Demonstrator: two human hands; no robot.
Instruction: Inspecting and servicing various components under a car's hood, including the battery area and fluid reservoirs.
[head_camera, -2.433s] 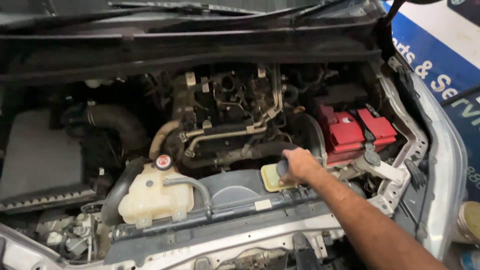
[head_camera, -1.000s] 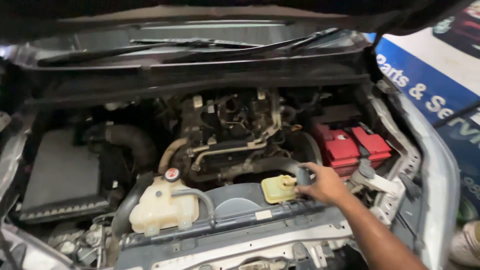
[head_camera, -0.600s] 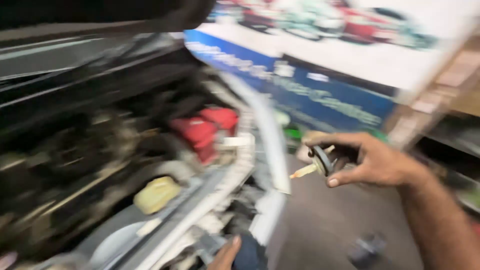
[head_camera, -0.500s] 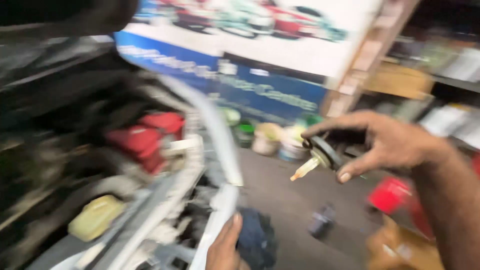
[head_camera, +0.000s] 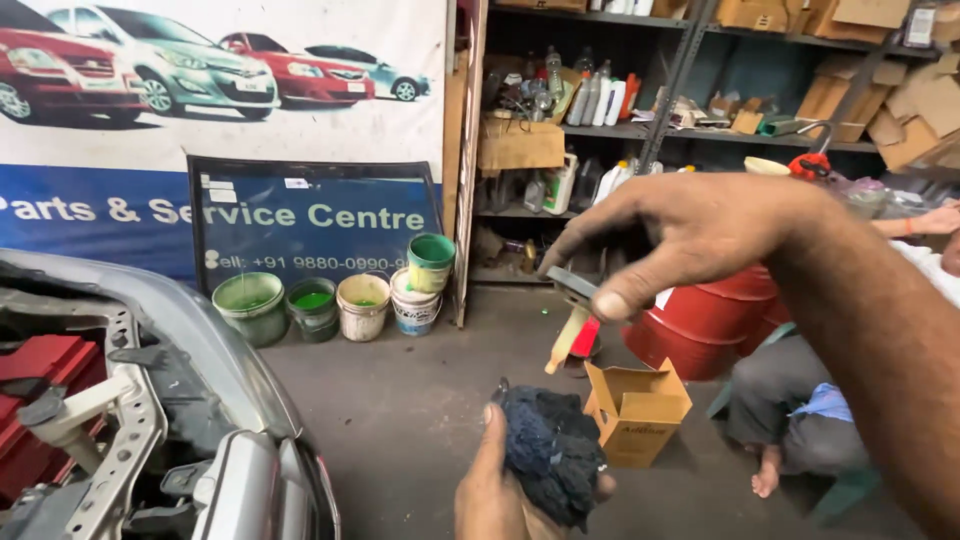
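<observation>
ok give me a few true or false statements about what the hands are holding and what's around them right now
1. The right hand pinches a cap with a short dipstick hanging below it. True.
2. The left hand is empty. False: it holds a dark blue rag.
3. The dipstick tip touches the rag. False: it hangs above the rag, apart from it.
4. An open cardboard box sits on the floor near a red drum. True.
5. The buckets by the wall stand on the shelf. False: they stand on the floor.
</observation>
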